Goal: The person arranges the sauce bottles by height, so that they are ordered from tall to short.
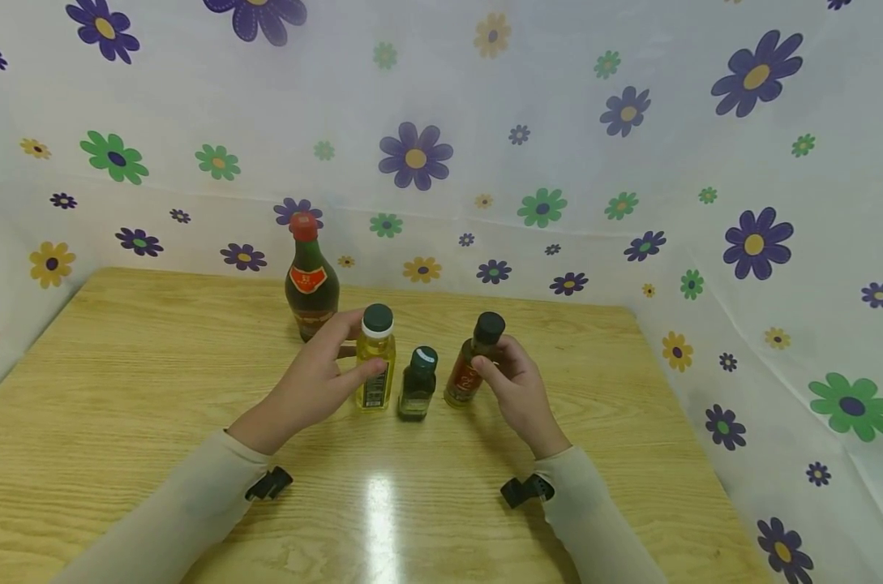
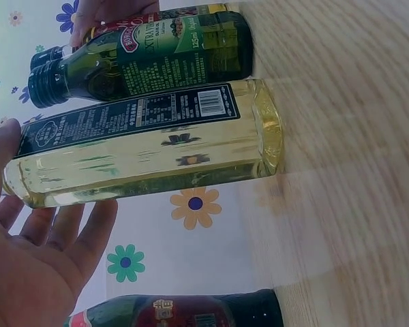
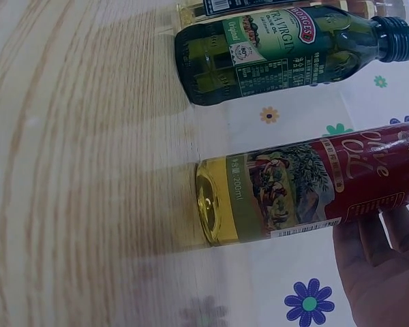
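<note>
My left hand (image 1: 313, 381) holds a clear bottle of yellow oil (image 1: 375, 383) near its top, thumb on the near side and fingers behind. The bottle has a dark green cap with a white ring; its dark label (image 2: 143, 112) shows in the left wrist view. My right hand (image 1: 520, 397) grips an olive oil bottle (image 1: 465, 377) with a black cap and a red label. In the right wrist view its base is at the tabletop and the fingers (image 3: 371, 238) lie along its side. Between the two hands stands a small dark green olive oil bottle (image 1: 416, 385), untouched.
A larger dark green bottle (image 1: 312, 284) with a red cap stands behind my left hand. The wooden table (image 1: 156, 349) extends to both sides. A white flower-print cloth (image 1: 456, 81) hangs along its back and sides.
</note>
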### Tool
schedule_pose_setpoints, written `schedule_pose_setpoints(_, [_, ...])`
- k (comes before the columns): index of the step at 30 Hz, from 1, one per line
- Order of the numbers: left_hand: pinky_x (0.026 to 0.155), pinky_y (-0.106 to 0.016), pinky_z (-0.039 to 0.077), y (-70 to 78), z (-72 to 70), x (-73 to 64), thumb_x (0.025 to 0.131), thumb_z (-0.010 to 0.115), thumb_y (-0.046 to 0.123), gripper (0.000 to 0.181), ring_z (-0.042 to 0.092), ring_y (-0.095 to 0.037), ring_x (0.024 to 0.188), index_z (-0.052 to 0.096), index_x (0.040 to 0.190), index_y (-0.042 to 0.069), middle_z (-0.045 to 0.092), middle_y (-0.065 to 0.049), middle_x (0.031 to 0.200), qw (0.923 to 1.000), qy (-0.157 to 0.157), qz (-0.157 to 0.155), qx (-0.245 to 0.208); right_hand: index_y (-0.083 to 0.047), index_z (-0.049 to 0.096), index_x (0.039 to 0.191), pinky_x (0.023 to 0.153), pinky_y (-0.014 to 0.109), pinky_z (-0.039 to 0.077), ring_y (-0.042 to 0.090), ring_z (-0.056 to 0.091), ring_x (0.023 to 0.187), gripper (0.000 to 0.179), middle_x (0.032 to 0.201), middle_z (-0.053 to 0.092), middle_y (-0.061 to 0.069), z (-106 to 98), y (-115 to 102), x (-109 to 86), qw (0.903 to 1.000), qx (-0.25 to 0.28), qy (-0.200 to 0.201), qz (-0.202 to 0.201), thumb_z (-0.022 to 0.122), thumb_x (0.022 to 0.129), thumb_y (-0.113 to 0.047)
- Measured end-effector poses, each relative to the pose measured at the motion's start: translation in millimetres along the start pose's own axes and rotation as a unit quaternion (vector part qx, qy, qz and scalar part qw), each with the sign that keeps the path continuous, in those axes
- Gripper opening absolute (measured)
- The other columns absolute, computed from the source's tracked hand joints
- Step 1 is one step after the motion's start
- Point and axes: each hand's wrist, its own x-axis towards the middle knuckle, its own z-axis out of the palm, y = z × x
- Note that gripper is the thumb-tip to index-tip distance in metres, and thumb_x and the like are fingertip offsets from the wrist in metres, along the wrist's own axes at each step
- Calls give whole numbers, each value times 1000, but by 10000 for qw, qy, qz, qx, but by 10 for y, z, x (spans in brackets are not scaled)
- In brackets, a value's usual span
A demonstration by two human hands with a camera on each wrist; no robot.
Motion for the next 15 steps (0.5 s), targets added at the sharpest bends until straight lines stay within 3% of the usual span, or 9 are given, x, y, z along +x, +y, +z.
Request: schedule_pose_setpoints(15, [98,-51,57,-23,-5,16,94,78,20,49,59,-25,118,55,138,16,57,-1,132,9992,-2,-293,-258,-4,59,133,104,30,51,20,61,122,30,128,63,11,3,-4,-3,10000,75,-5,52,63,104,-12])
